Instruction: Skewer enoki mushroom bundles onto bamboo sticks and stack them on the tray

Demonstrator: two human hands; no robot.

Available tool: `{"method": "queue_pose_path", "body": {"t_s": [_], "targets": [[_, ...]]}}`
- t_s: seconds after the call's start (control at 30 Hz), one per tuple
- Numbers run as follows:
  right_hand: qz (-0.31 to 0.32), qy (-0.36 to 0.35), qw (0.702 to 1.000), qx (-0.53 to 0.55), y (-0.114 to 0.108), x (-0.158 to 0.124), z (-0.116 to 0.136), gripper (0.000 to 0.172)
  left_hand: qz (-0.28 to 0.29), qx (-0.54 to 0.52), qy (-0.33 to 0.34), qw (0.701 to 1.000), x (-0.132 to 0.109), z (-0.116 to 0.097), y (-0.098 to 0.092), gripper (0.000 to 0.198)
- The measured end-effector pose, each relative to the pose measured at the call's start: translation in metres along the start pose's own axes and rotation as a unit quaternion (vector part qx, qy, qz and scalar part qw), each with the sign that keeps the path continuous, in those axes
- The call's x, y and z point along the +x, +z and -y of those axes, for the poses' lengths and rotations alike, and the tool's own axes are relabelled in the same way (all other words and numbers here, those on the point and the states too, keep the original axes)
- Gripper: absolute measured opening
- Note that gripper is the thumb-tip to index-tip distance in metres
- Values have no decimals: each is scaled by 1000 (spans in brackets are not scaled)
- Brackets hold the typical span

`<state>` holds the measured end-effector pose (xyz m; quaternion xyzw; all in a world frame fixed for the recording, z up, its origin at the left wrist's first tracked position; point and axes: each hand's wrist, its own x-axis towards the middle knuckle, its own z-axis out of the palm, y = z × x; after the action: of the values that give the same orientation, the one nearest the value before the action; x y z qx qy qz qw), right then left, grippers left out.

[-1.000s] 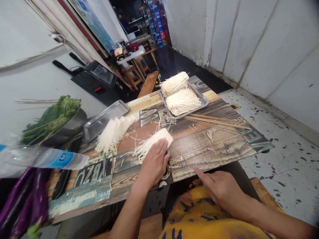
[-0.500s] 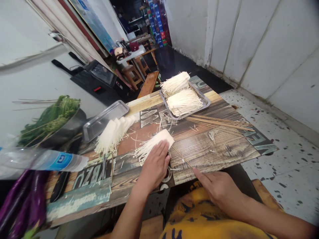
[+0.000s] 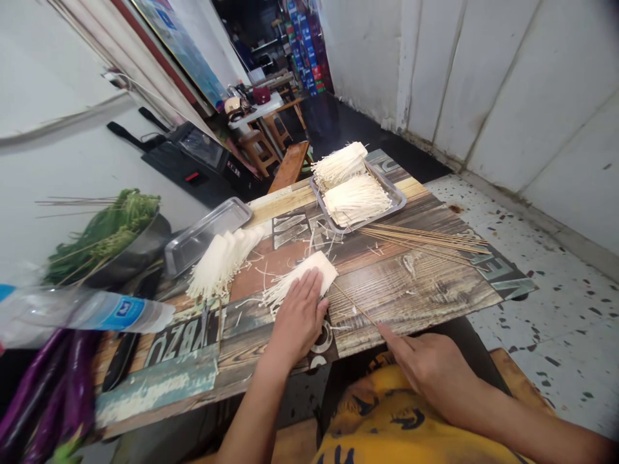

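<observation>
My left hand (image 3: 300,314) lies flat on a bunch of enoki mushrooms (image 3: 321,261), pressing it against the table with the fingers stretched out. Between the fingertips of my right hand (image 3: 430,367) is the near end of a thin bamboo skewer (image 3: 355,304). The skewer's far end meets the cut base of the bunch; whether it has gone inside is hidden. Left of my hand, several flat slices of enoki (image 3: 223,259) overlap on the table. A metal tray (image 3: 399,201) farther back holds more enoki (image 3: 355,200).
Loose skewers (image 3: 430,242) lie on the patterned table (image 3: 411,283) beside the tray. At the left are a clear plastic tray (image 3: 186,248), a metal bowl (image 3: 152,241) of leafy greens, a plastic bottle (image 3: 126,313), a black-handled knife (image 3: 120,361) and purple eggplants (image 3: 80,380).
The view has shifted slightly. My left hand stays on the enoki bunch and my right hand still holds the skewer at nearly the same place.
</observation>
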<state>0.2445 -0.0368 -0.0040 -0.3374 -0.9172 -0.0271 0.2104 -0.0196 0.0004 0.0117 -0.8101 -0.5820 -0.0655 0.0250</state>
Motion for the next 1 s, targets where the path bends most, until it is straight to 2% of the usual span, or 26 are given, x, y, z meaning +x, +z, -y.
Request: {"method": "queue_pose_path", "body": {"t_s": [0.23, 0.37, 0.6, 0.87, 1.0], "targets": [[49, -34, 998, -20, 5, 0, 6, 63, 18, -26, 11, 999, 3, 8, -2, 48], [64, -40, 997, -16, 4, 2, 7, 66, 15, -26, 16, 999, 4, 7, -4, 47], [75, -30, 997, -3, 1, 9, 8, 63, 8, -30, 22, 999, 4, 7, -4, 47], [97, 18, 994, -44, 0, 30, 16, 54, 12, -19, 19, 1000, 5, 9, -3, 48], [94, 28, 994, -46, -1, 30, 16, 53, 3, 2, 9, 1000, 6, 10, -5, 51]]}}
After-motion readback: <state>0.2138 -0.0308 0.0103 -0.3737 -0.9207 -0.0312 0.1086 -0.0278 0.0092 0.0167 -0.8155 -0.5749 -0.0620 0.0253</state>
